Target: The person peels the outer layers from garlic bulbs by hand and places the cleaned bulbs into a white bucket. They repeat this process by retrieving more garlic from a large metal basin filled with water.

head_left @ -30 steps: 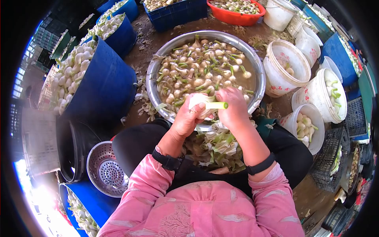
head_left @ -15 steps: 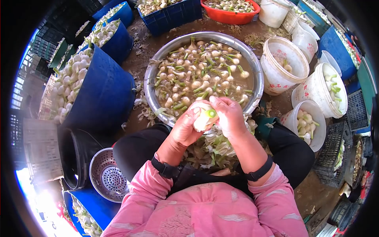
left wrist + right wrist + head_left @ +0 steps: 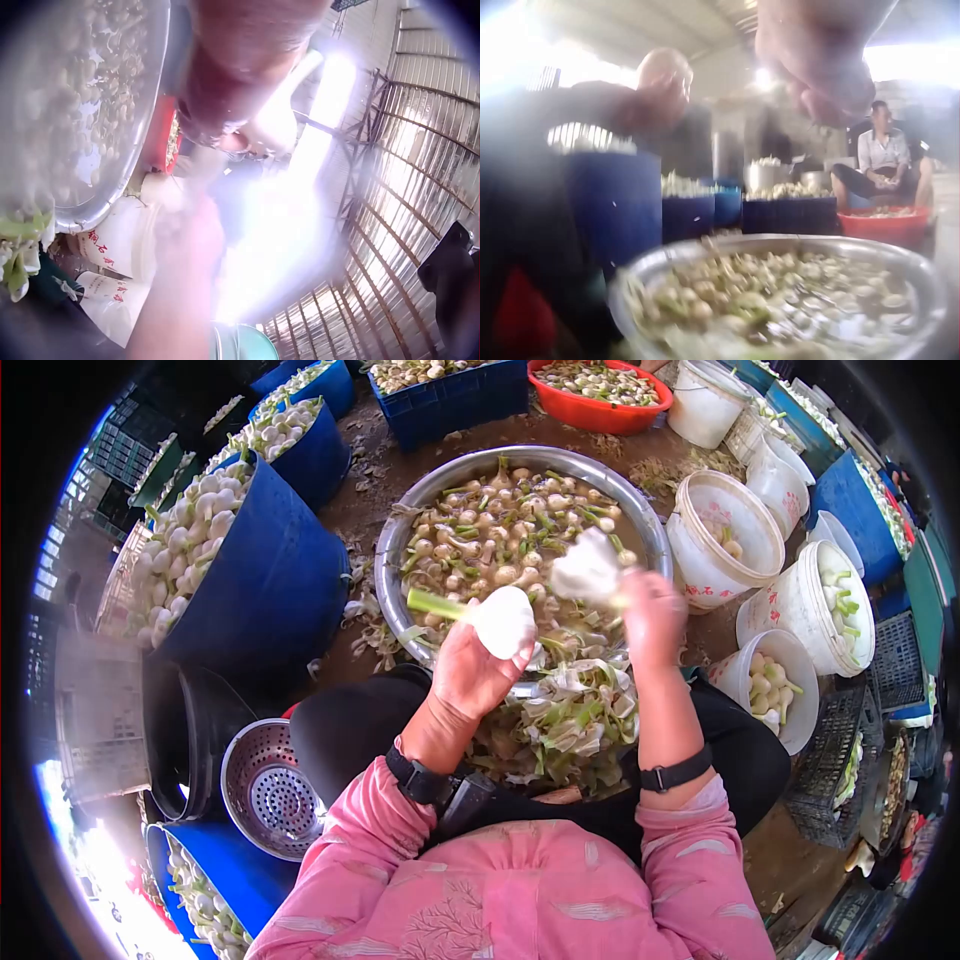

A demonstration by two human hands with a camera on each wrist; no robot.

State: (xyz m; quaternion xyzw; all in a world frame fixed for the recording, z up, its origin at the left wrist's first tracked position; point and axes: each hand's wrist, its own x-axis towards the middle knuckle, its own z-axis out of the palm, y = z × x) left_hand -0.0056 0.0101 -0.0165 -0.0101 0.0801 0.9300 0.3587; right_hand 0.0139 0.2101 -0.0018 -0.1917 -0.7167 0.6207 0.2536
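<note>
My left hand (image 3: 470,678) holds a white, peeled garlic bulb (image 3: 505,622) from below, its green stem pointing left past the fingers. To the right, my right hand (image 3: 655,615) pinches a pale strip of garlic skin (image 3: 588,568), blurred by motion, over the basin. Both hands are above the near side of a metal basin (image 3: 386,575), where many unpeeled bulbs (image 3: 500,525) float in murky water. A heap of stripped skins (image 3: 570,720) lies between my legs. The left wrist view shows the bulb (image 3: 276,126) beyond the fingers; glare washes out much there.
Large blue tubs (image 3: 265,570) of white bulbs stand left, beside a metal colander (image 3: 275,790). White buckets (image 3: 725,535) and a black crate (image 3: 835,760) line the right. A red basin (image 3: 600,405) sits behind. Two other people, one a seated person (image 3: 885,154), appear in the right wrist view.
The hands, together on the bulb before, have moved apart. My right hand has swung right with a strip of skin, and the bulb now shows smooth and white, its stem turned left.
</note>
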